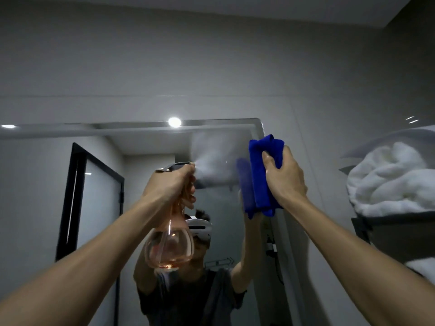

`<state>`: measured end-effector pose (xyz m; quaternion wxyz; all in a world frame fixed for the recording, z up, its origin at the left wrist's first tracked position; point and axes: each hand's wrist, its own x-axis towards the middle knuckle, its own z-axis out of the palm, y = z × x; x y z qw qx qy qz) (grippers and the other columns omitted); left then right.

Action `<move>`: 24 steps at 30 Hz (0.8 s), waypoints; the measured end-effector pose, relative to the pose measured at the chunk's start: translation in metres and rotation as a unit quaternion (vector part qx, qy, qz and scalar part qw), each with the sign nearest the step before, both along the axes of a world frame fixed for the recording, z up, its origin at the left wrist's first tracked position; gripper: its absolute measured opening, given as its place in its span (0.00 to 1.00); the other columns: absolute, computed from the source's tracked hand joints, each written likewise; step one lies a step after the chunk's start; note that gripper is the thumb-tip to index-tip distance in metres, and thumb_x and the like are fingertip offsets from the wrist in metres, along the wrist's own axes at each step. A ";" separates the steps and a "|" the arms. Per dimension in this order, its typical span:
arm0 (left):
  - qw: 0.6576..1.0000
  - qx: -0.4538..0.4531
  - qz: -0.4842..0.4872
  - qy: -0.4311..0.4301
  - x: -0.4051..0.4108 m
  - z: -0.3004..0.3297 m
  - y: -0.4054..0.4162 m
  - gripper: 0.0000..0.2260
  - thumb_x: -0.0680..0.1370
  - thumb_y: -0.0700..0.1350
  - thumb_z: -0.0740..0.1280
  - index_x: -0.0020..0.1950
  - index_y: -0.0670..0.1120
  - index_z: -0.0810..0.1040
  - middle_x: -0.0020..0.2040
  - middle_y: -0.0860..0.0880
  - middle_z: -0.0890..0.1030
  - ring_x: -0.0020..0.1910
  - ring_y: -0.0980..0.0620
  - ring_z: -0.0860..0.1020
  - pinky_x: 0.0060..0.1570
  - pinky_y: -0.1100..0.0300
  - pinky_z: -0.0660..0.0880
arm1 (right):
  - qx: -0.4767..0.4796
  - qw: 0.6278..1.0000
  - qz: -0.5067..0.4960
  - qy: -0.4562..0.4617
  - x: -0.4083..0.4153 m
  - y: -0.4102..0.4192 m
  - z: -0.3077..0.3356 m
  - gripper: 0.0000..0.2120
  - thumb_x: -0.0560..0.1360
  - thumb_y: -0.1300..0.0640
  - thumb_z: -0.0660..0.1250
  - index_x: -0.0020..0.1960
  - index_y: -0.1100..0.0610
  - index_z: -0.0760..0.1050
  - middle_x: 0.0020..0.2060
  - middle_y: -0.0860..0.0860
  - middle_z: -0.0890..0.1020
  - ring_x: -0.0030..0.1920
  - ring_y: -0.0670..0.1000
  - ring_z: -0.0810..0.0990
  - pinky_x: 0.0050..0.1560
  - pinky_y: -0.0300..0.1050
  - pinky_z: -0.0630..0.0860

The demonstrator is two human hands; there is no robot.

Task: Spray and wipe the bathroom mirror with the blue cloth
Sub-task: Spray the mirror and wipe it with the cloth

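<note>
Both forearms come up from the bottom corners, closest to the lens, reaching toward the glass. The left hand [170, 184] is wrapped tight around the neck and trigger of a spray bottle [169, 245], fingers curled in. It's a clear, pinkish bottle with a round belly, only a little liquid pooled at the bottom, and a grey nozzle head poking out above the knuckles. A cloud of mist [211, 158] fans out from the nozzle to the right and a foggy patch sits on the mirror [146, 184] near its top right corner.

The right hand [286, 175] grips the blue cloth [261, 175], which is folded into a thick wad, thumb across the front and fingers round the back. The cloth is held up right at the mirror's right edge, just beside the mist. I can't tell for sure if it's actually touching the glass, though its blurry blue reflection sits right next to it.

The mirror also reflects a dark-framed door [91, 203] and a ceiling light [174, 122]. Off to the right, a shelf [360, 222] holds piled white towels [386, 180] against the grey tiled wall [211, 67].
</note>
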<state>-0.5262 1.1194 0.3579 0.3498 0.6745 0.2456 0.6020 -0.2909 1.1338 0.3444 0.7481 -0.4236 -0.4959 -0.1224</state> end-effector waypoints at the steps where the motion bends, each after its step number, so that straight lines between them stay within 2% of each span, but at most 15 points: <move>1: 1.000 -0.002 0.005 -0.009 0.000 0.002 0.005 0.12 0.79 0.49 0.67 0.46 0.40 0.76 0.34 0.41 0.73 0.31 0.45 0.73 0.38 0.52 0.73 | 0.005 1.000 -0.021 -0.001 0.002 0.004 0.003 0.11 0.81 0.41 0.57 0.56 0.47 0.67 0.48 0.48 0.79 0.42 0.50 0.80 0.42 0.50 0.76; 3: 0.999 -0.007 0.023 -0.023 -0.001 0.004 0.012 0.11 0.78 0.50 0.68 0.43 0.42 0.77 0.34 0.43 0.76 0.31 0.45 0.75 0.34 0.54 0.73 | 0.016 0.998 -0.055 -0.001 0.005 0.012 0.008 0.12 0.81 0.42 0.57 0.58 0.48 0.67 0.50 0.48 0.76 0.40 0.46 0.77 0.38 0.44 0.70; 4: 1.000 -0.010 0.017 -0.024 -0.003 0.005 0.015 0.11 0.77 0.51 0.68 0.44 0.43 0.78 0.36 0.43 0.78 0.33 0.44 0.77 0.31 0.57 0.71 | 0.021 0.997 -0.071 -0.001 0.006 0.015 0.011 0.12 0.81 0.42 0.57 0.59 0.49 0.67 0.51 0.48 0.75 0.40 0.47 0.76 0.39 0.45 0.71; 6: 1.000 -0.008 0.001 -0.025 -0.006 0.005 0.019 0.11 0.77 0.51 0.69 0.47 0.42 0.80 0.40 0.42 0.83 0.41 0.40 0.83 0.32 0.57 0.71 | 0.027 0.994 -0.103 0.000 0.008 0.021 0.014 0.13 0.82 0.44 0.57 0.61 0.51 0.67 0.52 0.49 0.73 0.42 0.50 0.77 0.46 0.50 0.76; 8: 1.000 0.008 0.004 -0.022 -0.008 0.003 0.022 0.12 0.77 0.51 0.70 0.49 0.41 0.82 0.43 0.41 0.86 0.46 0.39 0.85 0.35 0.55 0.74 | 0.022 0.991 -0.131 0.001 0.008 0.027 0.018 0.14 0.82 0.45 0.57 0.63 0.51 0.66 0.53 0.49 0.70 0.46 0.53 0.77 0.52 0.54 0.76; 10: 0.999 0.027 0.009 -0.019 -0.009 -0.001 0.022 0.13 0.77 0.51 0.71 0.50 0.40 0.83 0.45 0.40 0.87 0.45 0.39 0.86 0.35 0.55 0.75 | 0.016 0.988 -0.154 -0.004 0.004 0.034 0.022 0.15 0.82 0.45 0.57 0.64 0.51 0.66 0.53 0.50 0.70 0.50 0.55 0.77 0.53 0.55 0.74; 13: 0.999 0.041 -0.006 -0.009 -0.014 -0.006 0.019 0.12 0.77 0.50 0.71 0.49 0.41 0.82 0.45 0.40 0.86 0.42 0.41 0.85 0.34 0.56 0.74 | 0.031 0.977 -0.206 -0.036 -0.015 0.042 0.031 0.16 0.81 0.46 0.58 0.66 0.50 0.67 0.55 0.53 0.70 0.53 0.56 0.74 0.49 0.50 0.69; 17: 0.997 0.070 -0.013 -0.016 -0.033 -0.005 0.013 0.10 0.77 0.49 0.69 0.47 0.42 0.82 0.42 0.42 0.86 0.39 0.43 0.86 0.36 0.54 0.77 | 0.089 0.953 -0.253 -0.138 -0.064 0.055 0.034 0.18 0.79 0.45 0.59 0.67 0.49 0.68 0.53 0.53 0.71 0.51 0.53 0.70 0.49 0.48 0.69; 19: 0.996 0.086 -0.027 -0.018 -0.046 -0.003 0.011 0.11 0.76 0.50 0.69 0.49 0.43 0.81 0.42 0.43 0.86 0.40 0.45 0.86 0.42 0.50 0.77 | 0.118 0.933 -0.257 -0.224 -0.088 0.061 0.018 0.21 0.77 0.42 0.59 0.68 0.48 0.68 0.50 0.52 0.70 0.46 0.49 0.66 0.46 0.45 0.64; 21: 0.996 0.084 -0.036 -0.019 -0.057 -0.002 0.012 0.13 0.72 0.51 0.70 0.51 0.44 0.81 0.41 0.46 0.86 0.40 0.47 0.86 0.48 0.49 0.73 | 0.138 0.903 -0.271 -0.303 -0.099 0.068 -0.009 0.24 0.76 0.40 0.60 0.69 0.48 0.69 0.51 0.52 0.71 0.45 0.49 0.67 0.44 0.44 0.63; 24: 0.997 0.058 -0.053 -0.014 -0.068 -0.002 0.018 0.10 0.75 0.51 0.69 0.50 0.45 0.80 0.40 0.47 0.85 0.38 0.49 0.85 0.44 0.53 0.72 | 0.157 0.883 -0.274 -0.347 -0.084 0.075 -0.044 0.26 0.75 0.41 0.65 0.70 0.49 0.70 0.54 0.53 0.72 0.48 0.51 0.70 0.45 0.45 0.66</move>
